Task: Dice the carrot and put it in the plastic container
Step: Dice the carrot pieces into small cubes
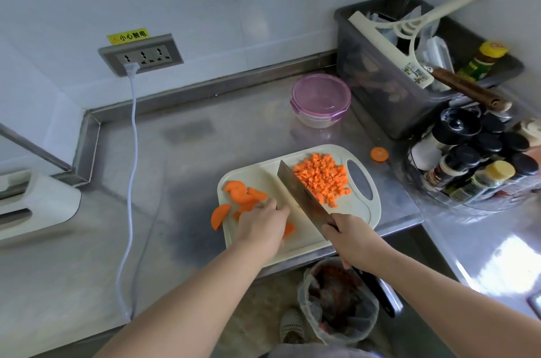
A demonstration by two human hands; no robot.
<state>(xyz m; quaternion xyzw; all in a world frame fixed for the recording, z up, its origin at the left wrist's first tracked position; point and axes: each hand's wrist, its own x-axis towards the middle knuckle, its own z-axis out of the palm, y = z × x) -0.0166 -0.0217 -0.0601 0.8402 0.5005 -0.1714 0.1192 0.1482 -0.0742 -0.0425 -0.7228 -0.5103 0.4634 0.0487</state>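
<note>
My right grip (349, 240) clenched the steel cleaver (295, 187), its blade pointing away-left across the cream plastic cutting board (251, 175). My left grip (262, 223) covered flat orange carrot slices (238, 192); I couldn't tell its curl. Small orange carrot dice (322, 176) lay heaped far-right.

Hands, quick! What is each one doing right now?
Left hand: fingers curled on the carrot slices, holding them down.
Right hand: closed, grips the knife.

Open steel counter (181, 182) lies left of and beyond the cutting board (254, 176), crossed only by a white cord (133, 135) far left. A clear lane runs from the board to the lidded plastic container (320, 100). On the right, a grey bin (380, 88) and a spice rack (474, 164) block passage, and the cleaver (301, 193) cuts across the board.
</note>
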